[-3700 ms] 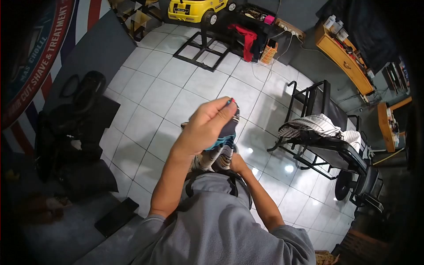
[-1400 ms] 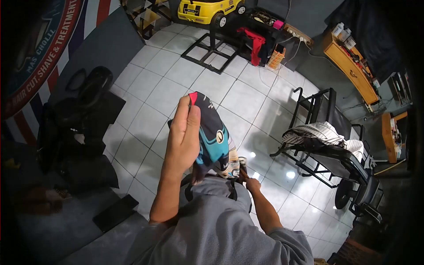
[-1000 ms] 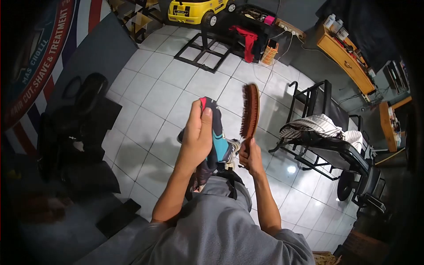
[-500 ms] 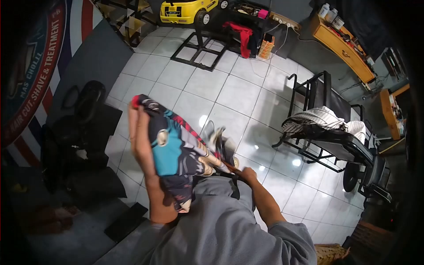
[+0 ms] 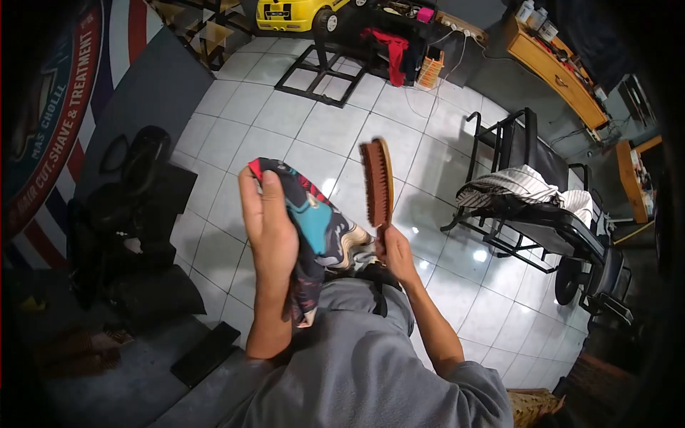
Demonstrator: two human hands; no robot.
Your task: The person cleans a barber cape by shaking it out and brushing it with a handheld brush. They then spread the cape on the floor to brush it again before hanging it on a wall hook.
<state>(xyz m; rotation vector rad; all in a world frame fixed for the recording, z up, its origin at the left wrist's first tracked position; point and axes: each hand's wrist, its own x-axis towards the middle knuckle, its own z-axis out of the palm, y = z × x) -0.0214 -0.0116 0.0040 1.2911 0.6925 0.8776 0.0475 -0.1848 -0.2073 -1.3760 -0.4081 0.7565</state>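
Observation:
A colourful printed cloth (image 5: 314,225) in black, teal, red and cream hangs between my hands in front of my waist. My left hand (image 5: 267,214) is closed on its upper corner, with the thumb over the red edge. In my right hand (image 5: 396,251) is a wooden brush (image 5: 378,182), held upright by its handle, its long row of brown bristles facing left. The cloth's other end reaches the fingers of this hand, where its edge is partly hidden.
On the right stands a black barber chair (image 5: 531,214) with a striped cloth (image 5: 517,187) draped over it. A black metal frame (image 5: 321,77) rests on the tiled floor (image 5: 321,132) ahead. Wooden drawer shelf (image 5: 553,78) upper right; yellow toy car (image 5: 292,16) at the back.
The brush has swung up from low near my waist to upright, bristles now plainly visible. My left hand has moved right and the cloth has narrowed, closer to my right hand.

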